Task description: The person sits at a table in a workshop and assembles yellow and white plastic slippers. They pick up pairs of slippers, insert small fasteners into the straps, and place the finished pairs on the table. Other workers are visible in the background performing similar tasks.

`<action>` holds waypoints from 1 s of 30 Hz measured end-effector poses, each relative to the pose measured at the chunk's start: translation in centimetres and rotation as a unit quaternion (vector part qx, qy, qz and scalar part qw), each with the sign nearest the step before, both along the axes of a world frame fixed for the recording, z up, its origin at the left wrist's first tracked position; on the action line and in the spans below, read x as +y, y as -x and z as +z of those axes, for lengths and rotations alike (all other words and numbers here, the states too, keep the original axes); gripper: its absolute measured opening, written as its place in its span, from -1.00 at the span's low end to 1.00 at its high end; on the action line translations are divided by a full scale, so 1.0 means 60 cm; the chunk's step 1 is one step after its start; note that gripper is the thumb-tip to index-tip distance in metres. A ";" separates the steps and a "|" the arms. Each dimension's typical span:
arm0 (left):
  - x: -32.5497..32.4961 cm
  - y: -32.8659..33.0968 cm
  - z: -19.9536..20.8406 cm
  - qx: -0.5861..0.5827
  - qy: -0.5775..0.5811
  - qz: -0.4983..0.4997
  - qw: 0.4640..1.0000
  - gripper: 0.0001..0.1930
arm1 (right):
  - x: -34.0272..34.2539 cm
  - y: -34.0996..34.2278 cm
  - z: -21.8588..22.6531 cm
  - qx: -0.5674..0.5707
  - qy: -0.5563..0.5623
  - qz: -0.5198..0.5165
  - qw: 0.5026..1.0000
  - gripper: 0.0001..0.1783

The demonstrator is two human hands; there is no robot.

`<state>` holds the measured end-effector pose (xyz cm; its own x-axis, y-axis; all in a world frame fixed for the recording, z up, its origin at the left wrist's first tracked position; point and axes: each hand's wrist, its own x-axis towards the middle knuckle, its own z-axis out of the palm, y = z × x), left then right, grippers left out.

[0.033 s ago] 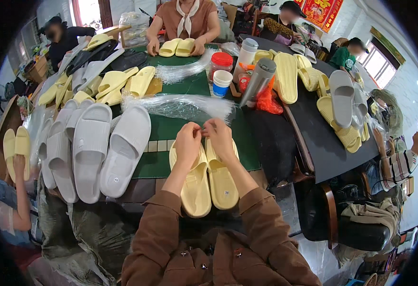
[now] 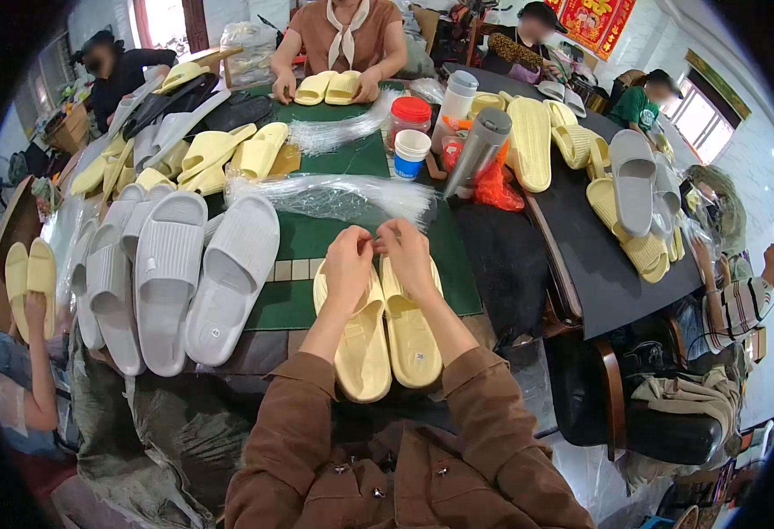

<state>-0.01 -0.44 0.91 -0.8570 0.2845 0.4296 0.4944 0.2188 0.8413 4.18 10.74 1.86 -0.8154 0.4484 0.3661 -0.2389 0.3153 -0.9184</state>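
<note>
A pair of pale yellow slippers lies side by side at the near edge of the table, the left slipper (image 2: 363, 361) touching the right slipper (image 2: 415, 348). Over their toe ends, my left hand (image 2: 349, 267) and my right hand (image 2: 407, 257) meet with bent, pinched fingers. Whatever sits between the fingertips is too small or thin to make out. Just beyond my hands is a bundle of clear plastic strands (image 2: 343, 198). My wrists pass over the slippers' straps and partly hide them.
Grey slippers (image 2: 171, 273) stand stacked at left, yellow slippers (image 2: 215, 154) behind them. A white-and-blue cup (image 2: 411, 152), red-lidded jar (image 2: 411, 115) and grey flask (image 2: 479, 150) stand beyond. Across the table a person holds yellow slippers (image 2: 328, 88). A black chair (image 2: 634, 406) is at right.
My hands and the slippers under them look unmoved. At the far left, another person's hand and its yellow slippers have shifted very slightly.
</note>
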 end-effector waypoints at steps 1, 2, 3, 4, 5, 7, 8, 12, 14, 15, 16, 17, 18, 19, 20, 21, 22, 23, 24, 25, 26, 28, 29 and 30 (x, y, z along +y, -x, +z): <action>0.000 -0.001 0.000 0.003 -0.002 -0.004 1.000 -0.95 | 0.000 -0.002 0.003 -0.007 0.006 0.000 1.000 -0.88; 0.000 -0.001 0.000 0.006 -0.004 -0.007 1.000 -0.95 | -0.001 -0.004 0.006 -0.013 0.013 0.000 1.000 -0.88; 0.000 0.000 0.001 0.006 0.003 -0.005 1.000 -0.94 | -0.001 -0.004 0.008 -0.019 0.012 -0.002 1.000 -0.88; -0.001 0.000 0.002 0.007 0.009 -0.003 1.000 -0.94 | -0.001 -0.003 0.009 -0.024 0.010 -0.003 1.000 -0.88; -0.001 0.001 0.003 0.007 0.015 -0.002 1.000 -0.93 | -0.001 -0.002 0.010 -0.029 0.009 -0.005 1.000 -0.88; -0.001 -0.001 0.004 0.023 0.003 0.003 1.000 -0.94 | -0.004 -0.006 0.013 -0.012 0.022 0.000 1.000 -0.86; 0.000 -0.002 0.005 0.030 -0.003 0.005 1.000 -0.94 | -0.005 -0.007 0.015 -0.003 0.029 0.003 1.000 -0.85; -0.003 0.004 0.000 0.043 0.002 0.013 0.999 -0.93 | -0.007 -0.008 0.022 -0.034 -0.036 0.002 0.999 -0.82; 0.000 0.000 0.007 0.034 0.013 0.016 0.999 -0.93 | -0.001 -0.009 0.019 -0.015 -0.067 0.005 0.998 -0.82; 0.001 -0.002 0.010 0.021 0.013 0.006 1.000 -0.93 | 0.002 -0.010 0.017 -0.014 -0.064 0.001 0.998 -0.84; 0.000 -0.003 0.011 0.009 0.013 -0.003 1.000 -0.93 | 0.001 -0.011 0.017 -0.014 -0.059 -0.001 0.998 -0.85; -0.001 -0.004 0.012 -0.004 0.013 -0.011 1.000 -0.93 | 0.000 -0.011 0.017 -0.013 -0.054 -0.004 0.998 -0.86; 0.000 -0.004 0.013 -0.003 0.025 -0.011 1.000 -0.93 | 0.000 -0.011 0.017 -0.017 -0.043 -0.011 0.999 -0.87; -0.002 -0.002 0.010 -0.001 0.036 -0.008 0.999 -0.92 | -0.001 -0.009 0.016 -0.020 -0.032 -0.015 0.999 -0.88; -0.003 0.001 0.007 0.000 0.048 -0.005 0.999 -0.92 | -0.002 -0.006 0.014 -0.023 -0.021 -0.020 0.999 -0.89; -0.006 0.003 0.005 0.012 0.049 -0.001 0.999 -0.91 | -0.003 -0.004 0.013 -0.013 -0.022 -0.021 0.999 -0.89; -0.005 0.004 0.004 0.023 0.051 0.001 0.998 -0.91 | -0.003 -0.002 0.011 -0.003 -0.023 -0.023 0.999 -0.89; -0.004 0.004 0.004 0.035 0.052 0.003 0.998 -0.90 | -0.001 -0.002 0.010 0.006 -0.025 -0.026 0.999 -0.89; -0.003 0.003 0.003 0.025 0.051 0.005 0.998 -0.90 | 0.001 -0.002 0.008 -0.001 -0.016 -0.013 1.000 -0.88; -0.003 -0.002 0.007 0.015 0.050 0.006 0.999 -0.89 | 0.004 -0.004 0.010 -0.009 -0.007 -0.001 1.000 -0.86; -0.001 -0.005 0.011 0.005 0.049 0.007 0.999 -0.88 | 0.007 -0.006 0.012 -0.016 0.001 0.010 1.000 -0.84; 0.000 -0.002 0.008 0.026 0.062 0.021 0.997 -0.86 | 0.011 -0.006 0.017 0.018 0.076 0.047 0.996 -0.82; -0.002 0.001 0.005 0.036 0.069 0.030 0.996 -0.85 | 0.012 -0.005 0.020 0.034 0.113 0.067 0.991 -0.81; -0.005 0.003 0.001 0.041 0.067 0.039 0.996 -0.85 | 0.013 -0.005 0.023 0.034 0.168 0.075 0.982 -0.81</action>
